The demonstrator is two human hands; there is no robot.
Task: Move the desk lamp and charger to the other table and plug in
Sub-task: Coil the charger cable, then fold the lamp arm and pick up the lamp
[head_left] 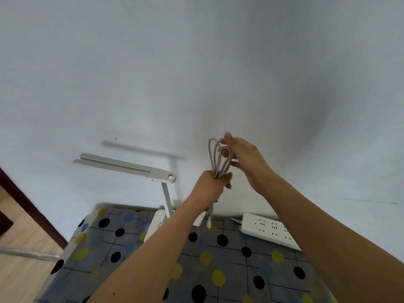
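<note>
A white desk lamp (131,166) stands at the back of the table, its flat head pointing left and its base (156,224) partly behind my left forearm. My left hand (209,185) grips a coiled grey charger cable (215,159) at the bundle's waist, held above the table. Loose cable ends and a white plug (208,221) hang below that fist. My right hand (240,154) pinches the top of the cable loops with thumb and fingertips. A white power strip (269,229) lies at the table's back right against the wall.
The table carries a grey cloth (218,259) with black, yellow and blue dots. A plain white wall (196,73) rises right behind it. Wooden floor (19,248) and a dark door frame (28,204) show at the left.
</note>
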